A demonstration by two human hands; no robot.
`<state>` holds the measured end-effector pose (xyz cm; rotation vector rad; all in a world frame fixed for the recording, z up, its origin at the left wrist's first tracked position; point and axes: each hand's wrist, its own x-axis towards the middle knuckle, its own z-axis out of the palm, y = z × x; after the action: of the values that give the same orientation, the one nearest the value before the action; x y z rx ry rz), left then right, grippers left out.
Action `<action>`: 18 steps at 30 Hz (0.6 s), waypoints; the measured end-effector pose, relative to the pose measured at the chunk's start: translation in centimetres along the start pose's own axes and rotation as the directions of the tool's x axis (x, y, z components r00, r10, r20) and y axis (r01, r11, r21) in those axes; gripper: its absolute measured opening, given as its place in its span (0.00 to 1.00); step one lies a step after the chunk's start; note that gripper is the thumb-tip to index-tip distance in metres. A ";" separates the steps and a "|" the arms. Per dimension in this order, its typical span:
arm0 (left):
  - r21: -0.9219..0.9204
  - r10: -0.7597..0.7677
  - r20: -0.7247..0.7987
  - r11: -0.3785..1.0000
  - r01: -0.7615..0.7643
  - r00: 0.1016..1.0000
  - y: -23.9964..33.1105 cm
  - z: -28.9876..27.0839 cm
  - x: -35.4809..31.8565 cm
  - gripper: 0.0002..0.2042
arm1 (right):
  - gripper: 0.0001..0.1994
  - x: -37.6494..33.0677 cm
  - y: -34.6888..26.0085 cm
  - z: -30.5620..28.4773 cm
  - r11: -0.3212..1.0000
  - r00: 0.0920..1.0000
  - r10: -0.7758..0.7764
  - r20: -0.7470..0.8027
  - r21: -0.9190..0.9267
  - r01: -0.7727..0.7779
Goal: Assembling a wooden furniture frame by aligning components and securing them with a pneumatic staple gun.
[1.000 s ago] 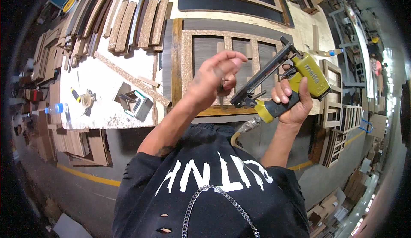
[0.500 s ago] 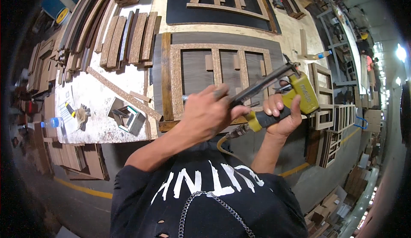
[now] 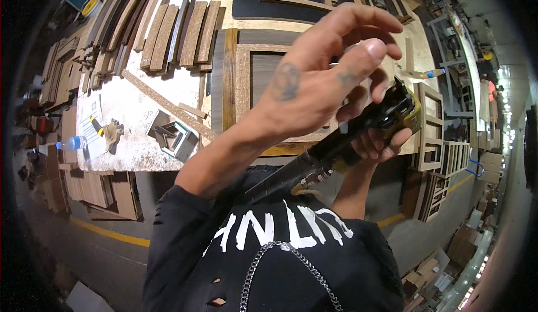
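The item in hand is a nail gun [image 3: 336,144], yellow-green and black, held slantwise in front of the chest at the front edge of the bench [image 3: 131,102]. The right grip [image 3: 384,146] is closed around its handle, fingers wrapped. The left grip [image 3: 330,68] is loose above it, thumb and fingers curled with a gap between; whether it touches the gun cannot be told.

Handling, as judged: stiff and fairly heavy, with the weight toward the head and the long dark rail. The handle appears the sound place to hold; the bare rail may prove slippery. The hose [image 3: 302,190] at its lower end is probably flexible and may drag slightly.

Surface: the bench top is pale and marked. It carries a grey panel [image 3: 269,76] with a wooden frame [image 3: 244,82] on it, a row of wooden strips [image 3: 162,37], an open box [image 3: 171,135] of small dark pieces, and a water bottle [image 3: 73,142] near the left edge.

Room: a workshop. Slatted frames [image 3: 431,121] stand to the right; a yellow line [image 3: 112,236] marks the grey floor.
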<state>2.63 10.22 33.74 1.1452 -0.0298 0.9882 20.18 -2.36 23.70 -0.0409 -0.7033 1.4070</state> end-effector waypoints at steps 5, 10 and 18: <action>-0.001 -0.032 -0.048 1.000 0.032 0.998 -1.6 -0.2 -0.3 0.21 | 0.41 0.0 0.9 0.1 1.000 0.999 0.013 -0.046 0.013 -0.013; 0.039 -0.008 -0.151 0.999 0.014 0.989 -2.2 0.3 -0.6 0.20 | 0.42 0.4 1.0 0.7 0.999 0.995 0.033 -0.096 0.000 -0.033; 0.516 0.047 -0.393 0.838 0.178 0.918 -2.7 1.2 -0.4 0.20 | 0.39 0.8 1.9 1.0 0.994 0.969 -0.004 -0.248 -0.107 -0.023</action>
<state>4.76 8.88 32.14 1.4276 0.6551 1.1875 18.05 -1.68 24.06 -0.3015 -0.5711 1.3432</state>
